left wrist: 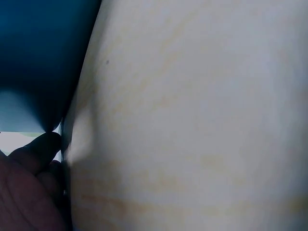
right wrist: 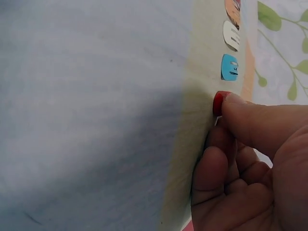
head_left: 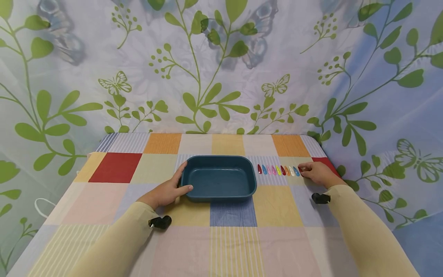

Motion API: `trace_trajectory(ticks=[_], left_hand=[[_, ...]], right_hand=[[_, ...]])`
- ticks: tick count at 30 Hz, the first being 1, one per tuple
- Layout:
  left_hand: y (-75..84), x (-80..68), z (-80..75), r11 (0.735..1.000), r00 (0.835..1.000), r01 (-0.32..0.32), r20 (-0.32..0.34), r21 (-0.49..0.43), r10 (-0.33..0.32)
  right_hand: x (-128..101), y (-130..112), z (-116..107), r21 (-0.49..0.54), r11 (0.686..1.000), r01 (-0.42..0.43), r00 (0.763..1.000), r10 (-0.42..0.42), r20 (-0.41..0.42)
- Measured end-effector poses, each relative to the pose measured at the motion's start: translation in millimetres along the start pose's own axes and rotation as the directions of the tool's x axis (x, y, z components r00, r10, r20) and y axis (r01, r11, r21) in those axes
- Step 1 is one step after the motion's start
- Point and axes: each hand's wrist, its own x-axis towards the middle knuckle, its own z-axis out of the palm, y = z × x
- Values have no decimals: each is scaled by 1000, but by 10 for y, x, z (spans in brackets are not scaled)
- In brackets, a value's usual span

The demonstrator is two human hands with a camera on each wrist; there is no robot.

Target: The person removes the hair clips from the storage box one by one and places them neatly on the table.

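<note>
A dark blue rectangular tray with nothing in it stands mid-table on a checked cloth. My left hand holds its near-left corner, fingers along the left wall and thumb on the front rim; in the left wrist view the thumb meets the tray. Right of the tray lies a row of several coloured hair clips. My right hand pinches the rightmost one, a red clip, with its fingertips. Beyond it lie blue and white clips.
A leaf-and-butterfly curtain hangs close behind and around the table. The table's right edge runs just past my right hand. A white loop hangs off the left side. Bare cloth spreads in front of the tray and to its left.
</note>
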Motion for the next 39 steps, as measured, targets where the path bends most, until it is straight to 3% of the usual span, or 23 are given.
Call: trace_trajectory(ticks=[5,13,20,31,39], left_hand=[[-6,-15,-12,999,1000,10,-2,32,-10],[44,-38,-59,995,1000,13,-15,94,-12],[73,-31,-89,982,999,39,-35,183,-33],[138,16,-172,962,999,15,-33,273,-6],[165,-18,-234,949,999,6,-51,315,11]], right_hand=[[-15,-6,-7,45,999,-17,1000,18,-20],[-16,-135,17,84,993,-83,988,93,-126],[-63,-444,6,8,1000,24,964,-21,-264],[-180,-934,51,-8,980,201,938,-195,-286],[-301,-1150,135,13,978,208,951,-199,-235]])
